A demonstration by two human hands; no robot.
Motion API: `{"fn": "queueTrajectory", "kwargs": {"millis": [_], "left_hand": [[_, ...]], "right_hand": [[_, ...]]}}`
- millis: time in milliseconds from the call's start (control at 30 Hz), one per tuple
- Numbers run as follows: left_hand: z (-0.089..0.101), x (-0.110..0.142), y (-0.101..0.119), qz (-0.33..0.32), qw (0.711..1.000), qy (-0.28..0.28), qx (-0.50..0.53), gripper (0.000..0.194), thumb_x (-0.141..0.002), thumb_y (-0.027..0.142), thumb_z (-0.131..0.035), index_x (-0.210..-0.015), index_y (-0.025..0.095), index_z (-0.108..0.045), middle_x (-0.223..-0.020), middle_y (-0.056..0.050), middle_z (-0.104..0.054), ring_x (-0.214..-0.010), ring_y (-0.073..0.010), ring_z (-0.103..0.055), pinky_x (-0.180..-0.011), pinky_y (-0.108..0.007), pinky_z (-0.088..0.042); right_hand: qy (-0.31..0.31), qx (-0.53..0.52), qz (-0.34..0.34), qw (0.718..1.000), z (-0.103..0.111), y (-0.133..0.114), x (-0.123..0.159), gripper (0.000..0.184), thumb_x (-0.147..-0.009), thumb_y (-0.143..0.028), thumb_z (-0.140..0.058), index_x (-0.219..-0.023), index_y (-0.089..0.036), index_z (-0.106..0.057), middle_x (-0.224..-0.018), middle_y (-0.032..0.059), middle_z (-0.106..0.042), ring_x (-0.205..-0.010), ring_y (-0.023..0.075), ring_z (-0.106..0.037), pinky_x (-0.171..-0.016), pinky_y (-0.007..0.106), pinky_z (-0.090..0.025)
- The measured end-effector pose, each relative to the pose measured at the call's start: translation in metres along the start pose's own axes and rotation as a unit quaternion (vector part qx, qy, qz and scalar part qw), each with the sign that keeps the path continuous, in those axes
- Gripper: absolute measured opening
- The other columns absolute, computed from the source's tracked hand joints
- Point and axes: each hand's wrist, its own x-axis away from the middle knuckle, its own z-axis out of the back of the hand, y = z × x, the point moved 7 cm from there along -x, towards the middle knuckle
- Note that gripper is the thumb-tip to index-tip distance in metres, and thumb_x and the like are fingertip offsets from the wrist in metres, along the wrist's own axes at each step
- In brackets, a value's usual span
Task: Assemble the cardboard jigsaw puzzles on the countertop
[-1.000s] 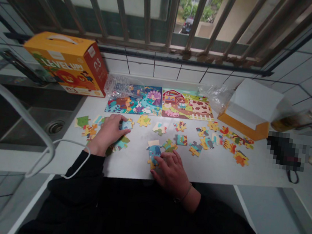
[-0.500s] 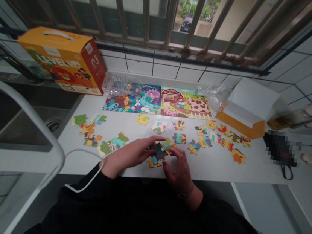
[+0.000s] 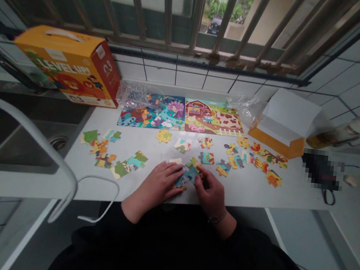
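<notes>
Two bare hands meet over blue puzzle pieces [image 3: 189, 176]

The pieces lie flat on the counter [image 3: 155, 198] between the hands, partly covered: glossy blue with small pale and dark marks, a strip of yellow-orange at the near edge, and a cream piece [image 3: 177, 161] just past the left fingertips. The left hand [image 3: 158, 181] rests over their left side, fingers extended, thumb apart; whether it clasps anything, I cannot tell. The right hand [image 3: 213, 191] has thumb and bent forefinger at their right edge, a small gap between; whether a piece is pinched, I cannot tell.

Near the hands, the white counter carries loose pieces: a green and turquoise row [image 3: 128, 165] left of the grip, yellow and orange ones [image 3: 259, 163] scattered off to its right. Straight beyond lie two picture sheets, a blue animal scene [image 3: 152, 116] and a farm scene [image 3: 213, 119], clear plastic at their outer ends. Farther left stands an orange "LEVEL UP!" box [image 3: 66, 68] beside a dark sink [image 3: 18, 141]; farther right sits an open carton [image 3: 282, 125]. White tiles [image 3: 190, 77] back the counter, under a barred window [image 3: 169, 11] showing greenery and a parked car outside.
</notes>
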Motion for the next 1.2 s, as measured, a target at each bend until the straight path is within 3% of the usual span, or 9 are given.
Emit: {"fn": "queueTrajectory", "kwargs": {"millis": [100,233,400,633,933,1067,1200], "left_hand": [[-0.005,0.01,-0.008,0.003,1.0,-0.018,0.003,0.063,-0.103,0.042,-0.075,-0.16,0.027,-0.054,-0.167,-0.012,-0.057,-0.154,-0.0345,-0.054,-0.131,-0.065,-0.039],[-0.002,0.018,-0.016,0.01,1.0,-0.009,0.014,0.061,-0.103,0.044,-0.076,-0.158,0.028,-0.056,-0.166,-0.012,-0.058,-0.154,-0.0318,-0.054,-0.133,-0.062,-0.038],[0.004,0.021,-0.017,0.008,1.0,-0.005,0.026,0.058,-0.103,0.044,-0.074,-0.157,0.028,-0.057,-0.166,-0.012,-0.058,-0.155,-0.0311,-0.054,-0.133,-0.061,-0.038],[0.014,0.022,-0.016,-0.008,0.999,-0.023,0.038,0.055,-0.107,0.042,-0.069,-0.158,0.03,-0.056,-0.168,-0.01,-0.056,-0.156,-0.0288,-0.053,-0.134,-0.058,-0.037],[0.013,0.022,-0.015,-0.008,0.999,-0.026,0.033,0.047,-0.106,0.04,-0.07,-0.151,0.029,-0.062,-0.167,-0.01,-0.057,-0.157,-0.0294,-0.052,-0.134,-0.06,-0.037],[0.015,0.022,-0.011,-0.012,0.999,-0.031,0.022,0.038,-0.108,0.039,-0.066,-0.147,0.035,-0.067,-0.167,-0.008,-0.056,-0.157,-0.0301,-0.051,-0.133,-0.062,-0.037],[0.017,0.022,-0.01,-0.012,0.999,-0.027,0.026,0.038,-0.108,0.037,-0.067,-0.146,0.038,-0.069,-0.168,-0.007,-0.055,-0.157,-0.0304,-0.051,-0.133,-0.063,-0.037]], "right_hand": [[-0.015,0.0,-0.019,1.0,-0.004,0.002,-0.002,0.026,-0.103,-0.039,-0.066,-0.117,-0.021,-0.08,-0.08,0.0015,-0.077,-0.065,0.0164,-0.068,-0.066,0.03,-0.058],[-0.042,0.007,-0.035,0.998,-0.009,0.003,-0.004,0.02,-0.1,-0.041,-0.071,-0.098,-0.023,-0.079,-0.079,0.0017,-0.078,-0.067,0.0166,-0.071,-0.065,0.029,-0.055],[-0.087,0.013,-0.066,0.994,-0.011,0.005,-0.004,0.026,-0.096,-0.046,-0.075,-0.083,-0.024,-0.071,-0.075,0.0013,-0.078,-0.063,0.0176,-0.071,-0.062,0.03,-0.053],[-0.07,0.012,-0.1,0.992,-0.015,0.01,-0.005,0.034,-0.095,-0.046,-0.073,-0.073,-0.025,-0.059,-0.076,0.0018,-0.077,-0.063,0.0166,-0.068,-0.06,0.028,-0.051],[-0.094,0.112,-0.008,0.989,-0.03,-0.003,-0.004,0.029,-0.095,-0.031,-0.07,-0.073,-0.025,-0.052,-0.069,-0.0024,-0.062,-0.062,0.0153,-0.058,-0.062,0.029,-0.043],[-0.13,0.109,-0.004,0.986,-0.036,-0.005,-0.006,0.009,-0.096,-0.028,-0.072,-0.094,-0.024,-0.064,-0.075,-0.0029,-0.065,-0.065,0.0159,-0.062,-0.065,0.029,-0.047],[-0.133,0.158,0.037,0.978,-0.038,-0.015,-0.006,0.014,-0.099,-0.029,-0.072,-0.112,-0.023,-0.069,-0.091,0.0026,-0.07,-0.076,0.0191,-0.068,-0.071,0.031,-0.053]]}}
